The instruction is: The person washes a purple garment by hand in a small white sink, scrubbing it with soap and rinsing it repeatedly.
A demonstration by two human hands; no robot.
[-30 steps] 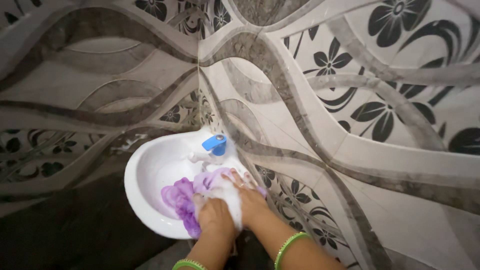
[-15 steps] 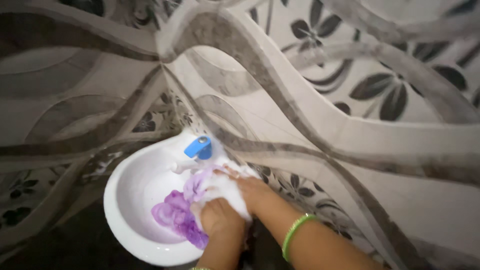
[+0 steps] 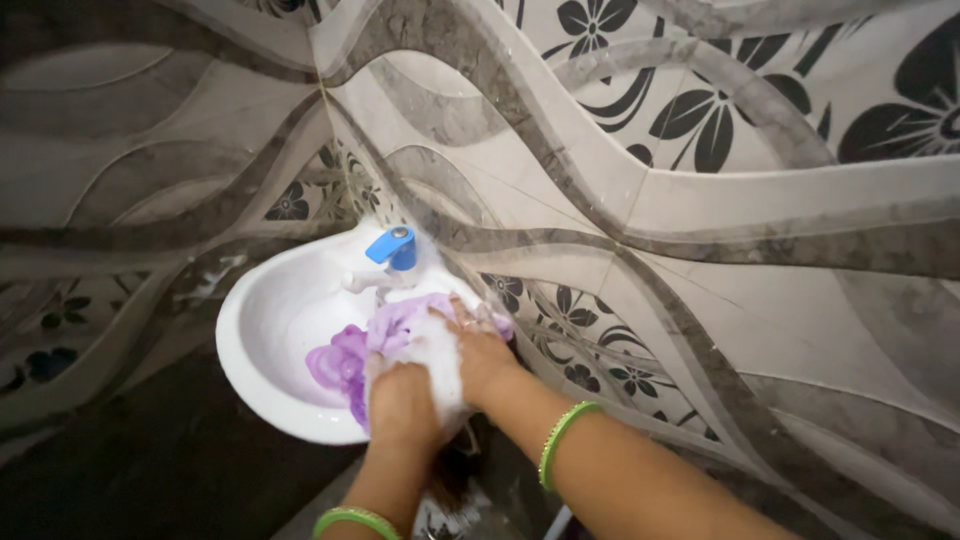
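Purple cloth (image 3: 345,365) lies bunched in the bowl of the white basin (image 3: 250,330), its near part buried in white lather (image 3: 435,355) between the two hands; soaked and soapy, it sits low where the suds collect. Left hand (image 3: 398,395) closed around the cloth's near fold, knuckles up, pinning it against the basin's front rim; right hand (image 3: 482,350) flat, fingers spread narrow, pressing the foamy part down just beside the left. Blue tap (image 3: 392,248) directly beyond the fingertips, over the cloth; no water stream can be made out. Green bangles (image 3: 562,440) on both wrists, clear of the foam. Floral patterned tiles (image 3: 700,200) rise beyond and right of the hands.
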